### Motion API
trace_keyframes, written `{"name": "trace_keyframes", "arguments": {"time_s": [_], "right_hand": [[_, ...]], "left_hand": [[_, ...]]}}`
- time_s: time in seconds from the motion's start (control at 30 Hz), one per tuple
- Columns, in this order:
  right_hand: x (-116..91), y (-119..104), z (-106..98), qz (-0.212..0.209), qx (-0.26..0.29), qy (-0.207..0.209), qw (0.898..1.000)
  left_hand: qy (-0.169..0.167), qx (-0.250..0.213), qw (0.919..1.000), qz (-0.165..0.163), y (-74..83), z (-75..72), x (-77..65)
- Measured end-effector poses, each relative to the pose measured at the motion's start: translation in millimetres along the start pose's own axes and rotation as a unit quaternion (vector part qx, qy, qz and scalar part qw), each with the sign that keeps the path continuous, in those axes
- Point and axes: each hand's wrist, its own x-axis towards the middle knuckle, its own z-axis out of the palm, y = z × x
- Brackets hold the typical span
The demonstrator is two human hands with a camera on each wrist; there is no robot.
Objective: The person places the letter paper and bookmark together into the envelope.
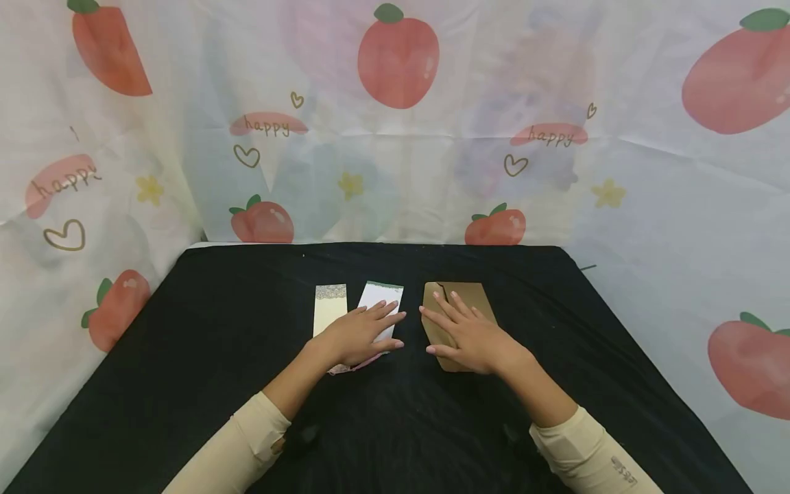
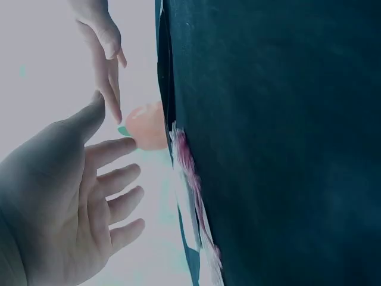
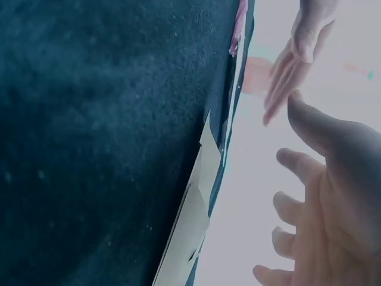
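Note:
Fingers spread and palm down, my left hand [image 1: 360,335] hovers over two narrow paper cards. The cream card [image 1: 330,310] has a grey patterned band at its top; the white card [image 1: 376,293] beside it has a green top edge. Pink tassel strands [image 2: 187,158] show at their near end in the left wrist view. My right hand [image 1: 474,336], also with straight spread fingers, is over a brown kraft envelope [image 1: 475,293]. In the right wrist view the envelope [image 3: 191,232] lies below the palm, its flap slightly lifted. Neither hand holds anything.
A black cloth [image 1: 247,322] covers the table under the cards and envelope. Behind it and at both sides hangs a pale curtain [image 1: 395,171] printed with red fruit, hearts and the word "happy".

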Motion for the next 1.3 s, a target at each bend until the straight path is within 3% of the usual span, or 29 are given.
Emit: {"name": "trace_keyframes", "arguments": {"time_s": [0.47,0.83,1.1,1.3], "right_hand": [[-6,8,-8,0.026,-0.002,-0.012,1.000],[-9,11,-9,0.052,0.011,-0.048,0.997],[-7,11,-4,0.082,0.028,-0.087,0.992],[-8,10,-2,0.104,0.028,-0.103,0.989]], "left_hand": [[-0.059,-0.004,0.9981,0.016,33.6,1.8,37.5],[-0.078,-0.004,0.9968,0.015,46.2,11.0,60.1],[-0.099,-0.003,0.9950,-0.008,51.8,15.5,64.9],[-0.110,-0.014,0.9938,-0.007,53.0,14.2,63.6]]}}
